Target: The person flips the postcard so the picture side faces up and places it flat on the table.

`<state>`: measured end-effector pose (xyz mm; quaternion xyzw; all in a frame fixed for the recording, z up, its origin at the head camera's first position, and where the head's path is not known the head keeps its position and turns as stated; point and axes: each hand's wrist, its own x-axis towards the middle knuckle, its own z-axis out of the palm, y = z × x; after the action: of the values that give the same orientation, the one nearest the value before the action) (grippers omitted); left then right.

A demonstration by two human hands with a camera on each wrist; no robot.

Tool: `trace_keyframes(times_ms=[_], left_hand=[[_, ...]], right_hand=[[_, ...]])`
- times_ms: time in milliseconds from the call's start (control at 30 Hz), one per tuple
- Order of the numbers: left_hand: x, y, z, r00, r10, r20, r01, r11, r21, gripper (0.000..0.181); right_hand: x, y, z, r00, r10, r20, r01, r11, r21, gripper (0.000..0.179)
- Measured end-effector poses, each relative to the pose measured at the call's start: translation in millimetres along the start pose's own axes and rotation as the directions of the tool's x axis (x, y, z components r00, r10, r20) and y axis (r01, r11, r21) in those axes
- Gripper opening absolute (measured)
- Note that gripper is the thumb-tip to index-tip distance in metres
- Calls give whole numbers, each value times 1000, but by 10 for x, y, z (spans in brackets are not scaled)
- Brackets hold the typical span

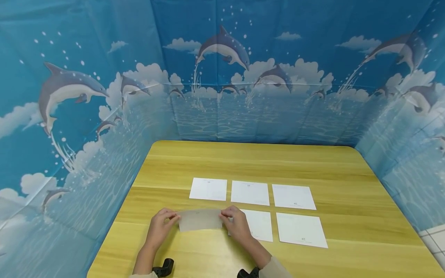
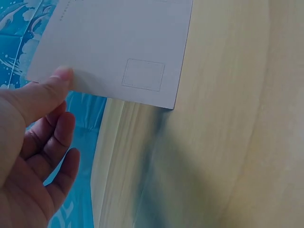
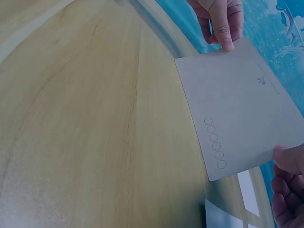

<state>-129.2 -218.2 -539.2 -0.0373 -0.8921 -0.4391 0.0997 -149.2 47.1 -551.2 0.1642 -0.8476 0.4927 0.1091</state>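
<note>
A white postcard point(image 1: 200, 221) is held up, tilted, a little above the wooden table by both hands. My left hand point(image 1: 160, 228) pinches its left edge between thumb and fingers. At the opposite edge, my right hand point(image 1: 238, 225) pinches it the same way. The left wrist view shows a printed stamp box on the postcard point(image 2: 118, 42), with the left thumb pressing near its edge and the other fingers loosely bent. On the postcard point(image 3: 237, 104) in the right wrist view, a column of small circles and a small emblem are printed.
Several more postcards lie flat in two rows: three in the back row, such as the back-left postcard point(image 1: 208, 189), and a front-right postcard point(image 1: 301, 229) beside one partly behind my right hand. Dolphin-print curtains point(image 1: 222, 116) surround the yellow wooden table point(image 1: 243, 158).
</note>
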Motion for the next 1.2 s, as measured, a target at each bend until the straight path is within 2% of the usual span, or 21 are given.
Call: trace_keyframes(times_ms=[167, 267, 400, 533, 700, 933, 1067, 1200], left_hand=[[-57, 1, 0, 999, -40, 15, 40, 999, 2, 15], [-94, 13, 21, 998, -58, 1, 58, 998, -20, 18], [-139, 34, 46, 999, -44, -27, 43, 999, -34, 17], [-164, 52, 44, 999, -25, -41, 24, 999, -28, 17], [-163, 78, 33, 998, 8, -54, -11, 999, -46, 16], [-163, 80, 11, 998, 44, -49, -46, 998, -44, 17], [-172, 75, 0, 998, 60, -33, -62, 996, -57, 18], [-168, 74, 15, 998, 64, -18, -65, 991, -120, 19]], right_hand=[[-13, -20, -29, 999, -21, 24, 22, 999, -34, 5], [-32, -14, -25, 999, -44, 15, 44, 998, -39, 5], [-68, -13, -14, 995, -101, -26, 101, 995, -14, 8], [-90, -30, -10, 992, -115, -49, 116, 993, 17, 10], [-98, -61, -25, 996, -82, -35, 84, 994, 76, 10], [-78, -95, -81, 998, 17, 53, -27, 983, 184, 13], [-61, -201, -172, 997, -10, 76, -8, 971, 238, 12], [-55, -322, -292, 993, -18, 118, -12, 968, 250, 12]])
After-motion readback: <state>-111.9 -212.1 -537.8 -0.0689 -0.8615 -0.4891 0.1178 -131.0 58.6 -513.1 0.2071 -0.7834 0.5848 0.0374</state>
